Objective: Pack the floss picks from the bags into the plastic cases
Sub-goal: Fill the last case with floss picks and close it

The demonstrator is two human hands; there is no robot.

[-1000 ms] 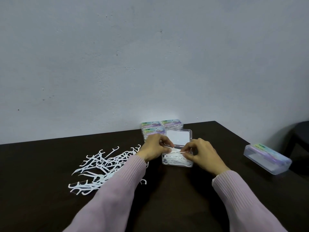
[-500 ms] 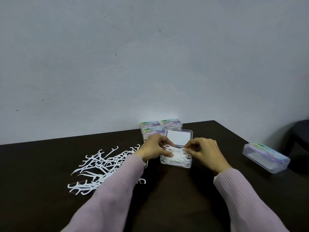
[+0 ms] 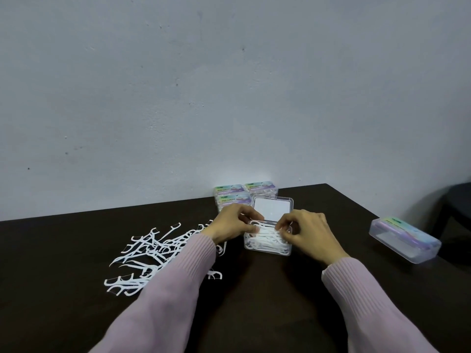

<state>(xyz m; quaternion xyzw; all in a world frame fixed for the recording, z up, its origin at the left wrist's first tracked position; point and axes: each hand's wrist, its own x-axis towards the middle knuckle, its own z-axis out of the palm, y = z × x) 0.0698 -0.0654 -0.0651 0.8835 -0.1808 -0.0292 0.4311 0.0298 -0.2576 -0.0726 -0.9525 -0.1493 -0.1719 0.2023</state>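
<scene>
An open clear plastic case stands on the dark table, its lid tipped back, with white floss picks inside. My left hand pinches the picks at the case's left end. My right hand pinches them at the right end, fingers curled over the case. A loose pile of white floss picks lies to the left, partly hidden by my left sleeve.
Three closed cases with coloured labels stand against the wall behind the open case. Another closed case lies near the table's right edge. A dark chair stands beyond that edge.
Both hands have lowered the bundle of picks from just above the case down into it. The pile and the other cases have not moved.
</scene>
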